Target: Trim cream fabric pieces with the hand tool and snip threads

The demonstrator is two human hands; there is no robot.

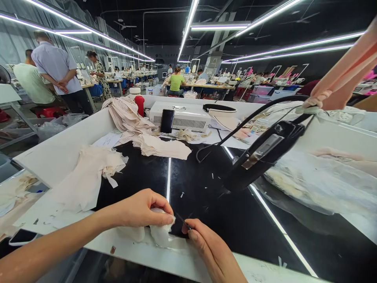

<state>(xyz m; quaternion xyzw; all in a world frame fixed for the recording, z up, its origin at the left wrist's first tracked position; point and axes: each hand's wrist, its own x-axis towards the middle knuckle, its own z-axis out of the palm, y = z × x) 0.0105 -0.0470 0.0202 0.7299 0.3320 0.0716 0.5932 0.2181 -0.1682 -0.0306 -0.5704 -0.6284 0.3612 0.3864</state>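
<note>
Near the front edge of the table, my left hand (147, 208) pinches a piece of white fabric (161, 232) between thumb and fingers. Part of that fabric hangs over the white table edge. Just to its right, my right hand (209, 243) is closed around a small dark pointed tool (183, 222), whose tip points at the pinched fabric. Its handle is mostly hidden in my fingers, and I cannot make out its exact kind. To the left lies a heap of cream fabric pieces (91, 169); another flat stack of cream fabric (161, 147) sits farther back.
A black lamp-like device (262, 153) hangs over the right side, tied with peach cloth (341, 74). Behind the glossy black tabletop (200, 192) stand a white vented box (188, 118) and a phone (167, 121). Clear plastic bags (318, 181) lie right. Several people work beyond.
</note>
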